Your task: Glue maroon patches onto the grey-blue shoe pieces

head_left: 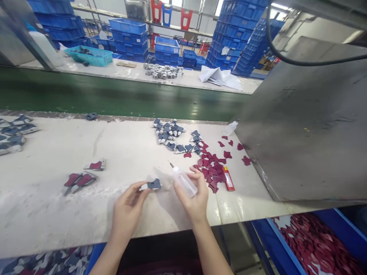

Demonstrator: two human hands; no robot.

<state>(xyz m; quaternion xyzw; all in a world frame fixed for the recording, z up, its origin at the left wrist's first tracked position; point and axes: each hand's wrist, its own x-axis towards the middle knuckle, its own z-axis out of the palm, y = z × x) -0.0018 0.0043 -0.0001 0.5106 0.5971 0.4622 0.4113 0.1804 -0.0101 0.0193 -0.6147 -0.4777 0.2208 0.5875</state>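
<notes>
Between the fingertips of my left hand (130, 204) is a small grey-and-white plastic part (154, 184), held just above the worktable. My right hand (195, 194) is wrapped round a clear squeeze bottle (185, 182) whose thin needle tip points up and to the left. Just right of that hand lies a pile of dark red flat pieces (212, 170), with a red box with a yellow end (228, 178) beside it. Farther back sits a heap of grey-and-white parts (168, 131). To the left rest several parts with red pieces on them (80, 179).
A large metal box (309, 126) bounds the table on the right. Below it stands a blue bin (286, 248) of red pieces. More parts (13, 131) lie at the far left. Behind the green belt (120, 99), a shelf carries a turquoise basket (88, 56) and white cloth (219, 77).
</notes>
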